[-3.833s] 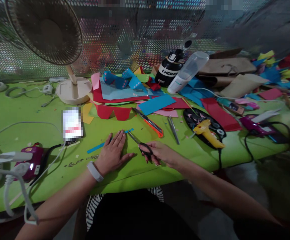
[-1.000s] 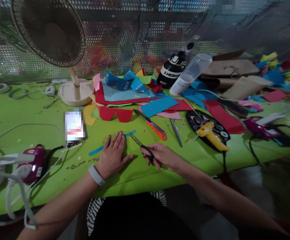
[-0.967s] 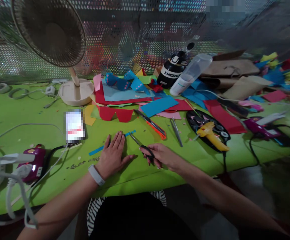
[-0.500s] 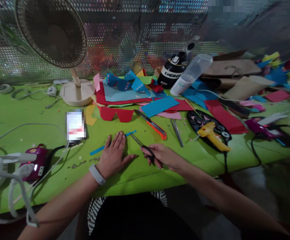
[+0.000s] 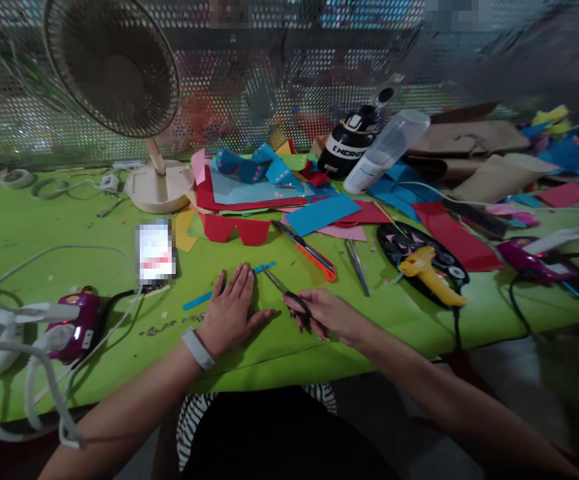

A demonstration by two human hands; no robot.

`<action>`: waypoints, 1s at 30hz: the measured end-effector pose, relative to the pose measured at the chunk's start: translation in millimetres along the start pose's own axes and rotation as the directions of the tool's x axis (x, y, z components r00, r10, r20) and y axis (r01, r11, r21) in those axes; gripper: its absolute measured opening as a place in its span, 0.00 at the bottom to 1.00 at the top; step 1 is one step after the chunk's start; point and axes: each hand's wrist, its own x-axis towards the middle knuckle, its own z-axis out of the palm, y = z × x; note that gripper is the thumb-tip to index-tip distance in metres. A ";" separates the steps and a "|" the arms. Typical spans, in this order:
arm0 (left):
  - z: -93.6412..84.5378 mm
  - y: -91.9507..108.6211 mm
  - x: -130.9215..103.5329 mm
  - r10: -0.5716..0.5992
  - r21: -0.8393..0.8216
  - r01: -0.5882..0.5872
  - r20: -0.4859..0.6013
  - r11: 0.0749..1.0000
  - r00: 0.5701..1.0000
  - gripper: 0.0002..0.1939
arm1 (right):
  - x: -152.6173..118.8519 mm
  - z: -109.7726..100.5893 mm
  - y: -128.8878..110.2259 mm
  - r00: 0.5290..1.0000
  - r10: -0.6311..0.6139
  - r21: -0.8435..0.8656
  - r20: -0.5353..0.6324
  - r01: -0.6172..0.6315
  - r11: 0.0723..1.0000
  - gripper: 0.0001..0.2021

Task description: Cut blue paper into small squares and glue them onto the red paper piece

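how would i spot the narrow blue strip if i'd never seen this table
On the green table, near its front edge, find the left hand lying flat. The blue strip appears to pass beneath its fingers, showing on both sides. Unlike the broad blue sheet farther back, it is narrow, with the tips of the scissors close to its right end.
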 end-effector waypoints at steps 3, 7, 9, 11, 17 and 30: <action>0.0 0.1 -0.4 0.000 -0.003 0.000 0.007 1.000 1.000 0.47 | -0.5 0.5 0.1 1.000 0.010 0.000 0.001 -0.010 1.000 0.26; 0.0 1.3 -2.3 0.000 -0.010 0.000 0.000 1.000 1.000 0.47 | -1.1 1.2 0.0 1.000 0.018 0.009 0.003 -0.018 1.000 0.26; -0.1 2.0 -3.2 -0.003 -0.014 0.003 -0.001 1.000 1.000 0.46 | -1.7 1.7 -0.4 1.000 0.017 0.013 -0.001 -0.017 1.000 0.26; 0.2 2.4 -3.7 -0.003 -0.015 0.003 -0.001 1.000 1.000 0.46 | -2.5 2.3 -1.4 1.000 0.018 0.016 -0.002 -0.018 1.000 0.27; 2.8 2.1 -4.4 0.002 -0.009 -0.002 -0.004 1.000 1.000 0.46 | -2.7 2.2 -1.1 1.000 0.026 -0.006 -0.003 -0.026 1.000 0.28; 1.4 2.8 -5.3 0.000 -0.039 0.000 0.001 0.999 1.000 0.45 | -0.8 0.5 3.2 0.999 0.034 0.017 0.005 -0.034 0.999 0.29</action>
